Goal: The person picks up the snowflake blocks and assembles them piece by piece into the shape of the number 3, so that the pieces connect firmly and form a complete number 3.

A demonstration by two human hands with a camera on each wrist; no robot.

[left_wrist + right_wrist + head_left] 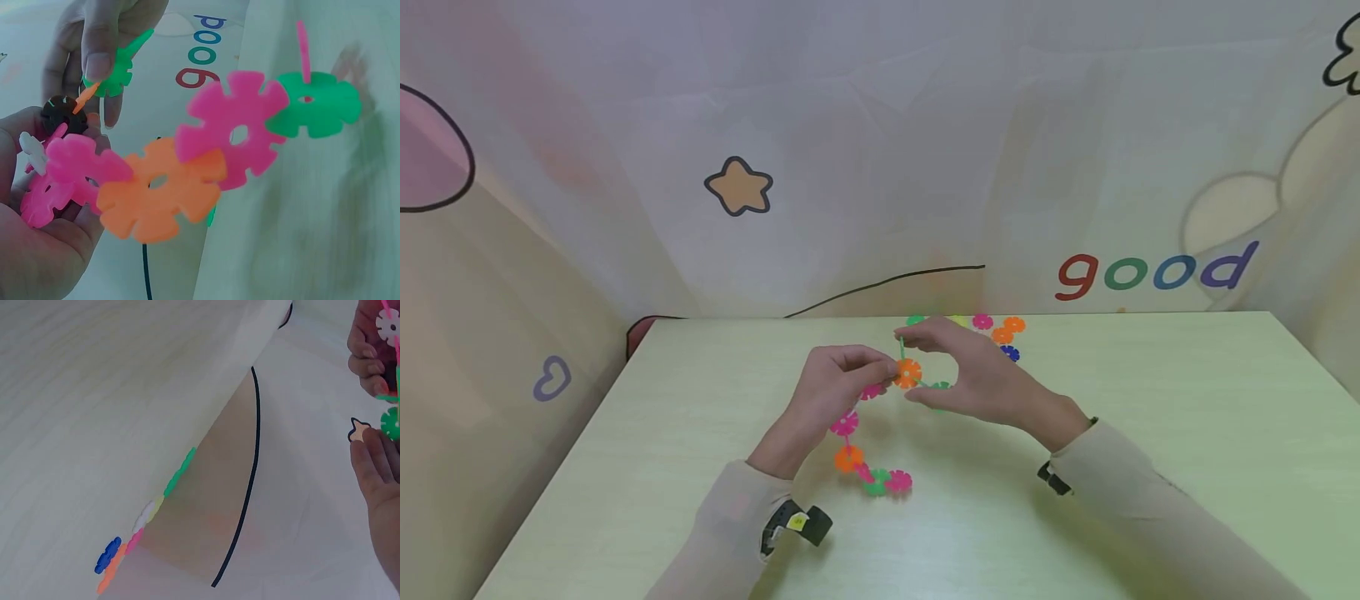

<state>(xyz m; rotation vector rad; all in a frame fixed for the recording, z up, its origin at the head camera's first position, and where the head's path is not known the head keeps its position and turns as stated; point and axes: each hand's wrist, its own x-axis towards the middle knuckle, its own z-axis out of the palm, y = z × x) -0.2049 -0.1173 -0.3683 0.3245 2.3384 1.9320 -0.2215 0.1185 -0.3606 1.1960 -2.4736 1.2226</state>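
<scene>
My left hand (835, 387) pinches the light, stiff disc chain (857, 454), right hand (970, 371) pinches a green disc (115, 72); grip by rims, joints prob. pop apart.

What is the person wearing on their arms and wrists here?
Both arms wear pale cream long sleeves. The left sleeve ends in a dark wrist strap with a small yellow tag; the right sleeve has a dark strap at its cuff. Hands are bare.

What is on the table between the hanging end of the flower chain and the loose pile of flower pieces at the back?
In the head view, only the right hand comes between the chain's end and the pile; the table itself is bare there.
</scene>
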